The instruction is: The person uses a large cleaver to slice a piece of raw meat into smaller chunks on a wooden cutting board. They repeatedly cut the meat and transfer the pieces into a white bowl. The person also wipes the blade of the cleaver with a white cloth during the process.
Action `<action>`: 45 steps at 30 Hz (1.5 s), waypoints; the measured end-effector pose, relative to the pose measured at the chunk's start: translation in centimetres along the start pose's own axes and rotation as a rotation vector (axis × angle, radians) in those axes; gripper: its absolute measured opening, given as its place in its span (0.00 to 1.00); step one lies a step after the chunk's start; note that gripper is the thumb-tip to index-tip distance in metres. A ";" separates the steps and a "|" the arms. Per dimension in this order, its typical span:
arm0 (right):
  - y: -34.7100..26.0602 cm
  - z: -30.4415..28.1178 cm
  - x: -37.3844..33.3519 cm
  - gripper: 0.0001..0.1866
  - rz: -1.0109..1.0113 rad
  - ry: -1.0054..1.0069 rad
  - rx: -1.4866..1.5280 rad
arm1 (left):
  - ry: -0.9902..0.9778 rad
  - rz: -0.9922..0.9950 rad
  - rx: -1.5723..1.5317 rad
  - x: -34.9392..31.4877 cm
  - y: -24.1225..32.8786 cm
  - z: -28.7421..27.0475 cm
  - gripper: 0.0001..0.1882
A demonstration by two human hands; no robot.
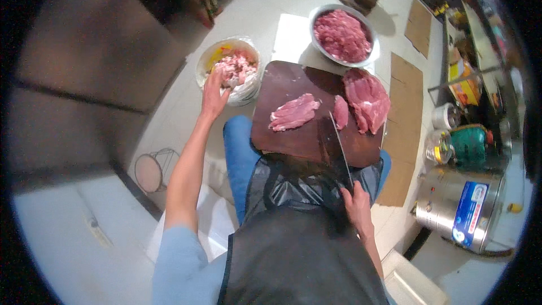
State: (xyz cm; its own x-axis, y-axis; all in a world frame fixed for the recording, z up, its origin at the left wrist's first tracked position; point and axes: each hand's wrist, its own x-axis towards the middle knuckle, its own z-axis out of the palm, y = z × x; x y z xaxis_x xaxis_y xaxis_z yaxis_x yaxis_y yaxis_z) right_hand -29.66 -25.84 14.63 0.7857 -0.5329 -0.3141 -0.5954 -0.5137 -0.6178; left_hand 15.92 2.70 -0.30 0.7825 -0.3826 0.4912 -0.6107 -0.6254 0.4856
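My left hand (214, 93) is over the near rim of a white bucket (244, 95) lined with clear plastic, its fingers stretched out and the thumb apart. Pale pink meat trimmings (236, 69) lie in the bucket just beyond the fingertips. In my right hand (357, 204) is a long-bladed knife (340, 146), its blade lying over the near right part of a dark brown cutting board (293, 143). On the board are a flat piece of meat (294, 113), a small strip of meat (340, 112) by the knife tip, and a large chunk of meat (367, 100) at the right edge.
Beyond the board, a metal bowl (370, 51) heaped with cut meat (342, 35) stands on a white surface (288, 36). Flattened cardboard (405, 130) lies on the floor to the right, near a steel container (443, 200). A wire stand (162, 168) is at the left.
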 end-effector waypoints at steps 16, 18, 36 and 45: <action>2.0 2.4 1.8 0.18 -0.099 0.168 0.088 | -0.368 0.229 -0.393 -0.8 20.6 10.3 0.11; 1.8 3.4 3.9 0.18 -0.135 0.186 0.027 | -0.371 0.323 -0.386 -0.7 20.5 10.6 0.11; -0.6 6.0 11.1 0.17 -0.176 0.122 -0.143 | -0.508 0.359 -0.384 -0.8 21.1 10.5 0.16; 0.3 3.9 11.3 0.18 -0.139 0.087 -0.079 | -0.443 0.246 -0.423 -0.4 21.3 10.4 0.13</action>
State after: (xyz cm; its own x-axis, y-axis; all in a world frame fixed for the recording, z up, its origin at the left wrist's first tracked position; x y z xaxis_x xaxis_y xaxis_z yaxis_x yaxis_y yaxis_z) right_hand -20.27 -29.38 8.08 0.8461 -0.5071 -0.1642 -0.4960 -0.6362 -0.5910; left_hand 3.86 -17.54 2.37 0.5348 -0.7805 0.3237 -0.7025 -0.1978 0.6837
